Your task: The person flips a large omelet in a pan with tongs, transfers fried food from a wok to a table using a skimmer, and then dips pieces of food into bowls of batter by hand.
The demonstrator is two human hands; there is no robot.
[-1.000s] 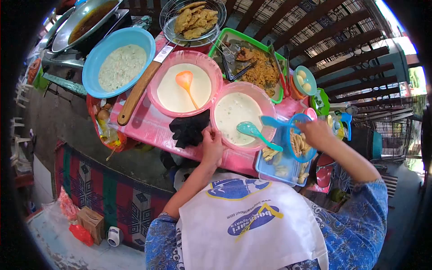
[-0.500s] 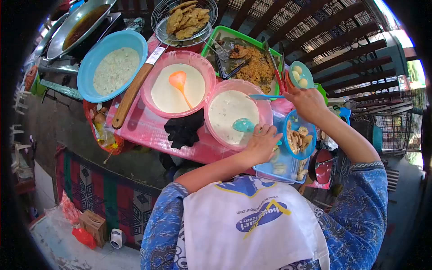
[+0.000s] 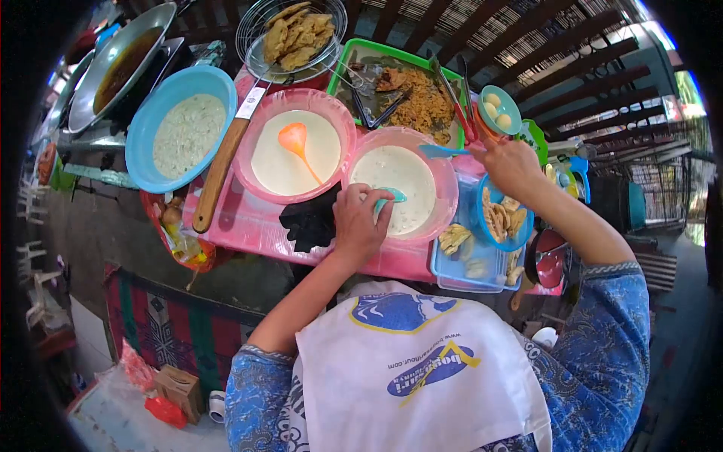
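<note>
A pink bowl (image 3: 449,215) of white batter with small flecks stands in front of me. My left hand (image 3: 360,220) reaches over its near left rim, its fingers closed at a teal spoon (image 3: 395,195) lying over the batter. At the right, my right hand (image 3: 510,167) is wrapped round a blue utensil (image 3: 443,151), its end at the bowl's right rim. Just below that hand, a blue bowl (image 3: 530,226) of pale sliced pieces sits on a clear blue container (image 3: 468,280). Another pink bowl (image 3: 245,154) has an orange ladle (image 3: 294,139) in its batter.
A light blue basin (image 3: 137,151) and a wooden-handled strainer (image 3: 222,169) are at the left. Behind stand fried pieces (image 3: 299,38) in a wire basket, a green tray (image 3: 354,47) with food and tongs (image 3: 449,94), and a bowl of eggs (image 3: 503,120). A wok (image 3: 162,34) is far left.
My left hand has moved left, from the bowl's right side to its near left rim, and the teal spoon has shifted left and up. My right hand still holds the blue utensil.
</note>
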